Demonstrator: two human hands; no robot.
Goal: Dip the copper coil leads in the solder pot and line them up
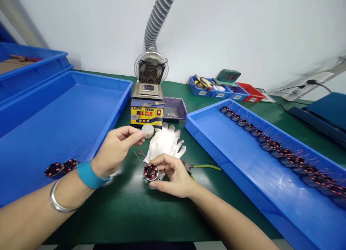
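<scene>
My right hand (175,174) is closed round the rim of a small motor stator (151,172) with copper windings, its open face turned toward me. Thin loose wires (140,155) show just above it. Up and to the left, my left hand (121,143) is pinched, and what lies between its fingertips, if anything, is too small to name. Its fingertips overlap the edge of a round pale-topped tin (148,130) in my view; whether they touch it I cannot tell. White gloves (164,142) lie behind the stator, and green-handled cutters (202,166) are partly hidden behind my right hand.
A solder pot (146,113) with a lit display stands behind, under an extraction hose (159,19). Two stators (61,167) sit in the left blue tray (54,116). Several more line the right blue tray (216,131). A purple bin (175,107) and small parts boxes (221,93) stand farther back.
</scene>
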